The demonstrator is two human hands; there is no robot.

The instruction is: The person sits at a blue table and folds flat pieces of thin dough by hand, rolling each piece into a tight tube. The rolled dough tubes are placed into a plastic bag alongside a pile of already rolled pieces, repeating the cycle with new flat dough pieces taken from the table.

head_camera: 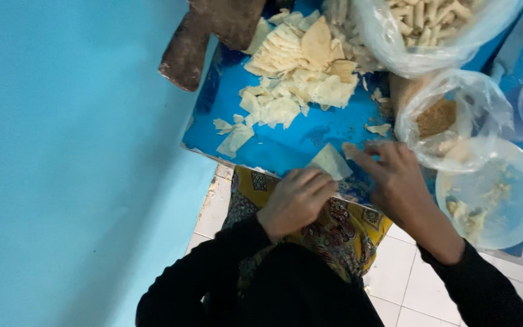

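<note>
Two hands meet over one pale wrapper sheet (330,161) at the near edge of our blue table (286,145): our left hand (298,200) curls its fingers shut on the sheet's lower edge, while our right hand (394,181) spreads, fingertips pressing beside it. More cut sheets (298,72) pile farther back, with plastic bags (449,115) and a clear bowl (494,194) to the right

Single head cam, looking steeply down, close over blue tray (286,148) edge, lap & tiled floor (394,266)

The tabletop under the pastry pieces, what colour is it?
Bright blue tabletop, glossy; the pastry pieces are pale cream. Head view.
</note>
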